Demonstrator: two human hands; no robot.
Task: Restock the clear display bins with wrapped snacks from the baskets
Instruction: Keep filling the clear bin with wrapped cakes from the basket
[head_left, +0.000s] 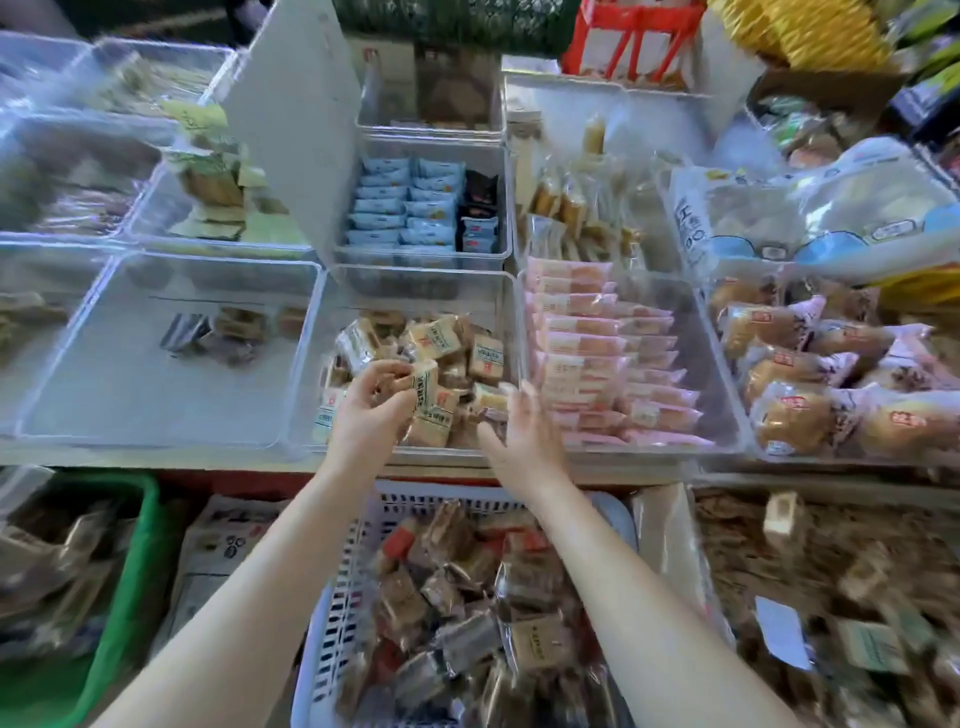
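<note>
Fingers of my left hand (376, 402) pinch a cream-wrapped snack (423, 384) over the middle bin (311, 364). My right hand (519, 421) hovers spread, holding nothing. Loosen early, and it drops onto the white basket (343, 597).

Soft, even daylight is filling the scene; glare is whitening the clear bin (511, 291) walls. Around that bin, wide-angle bending and blur are smearing the edges.
</note>
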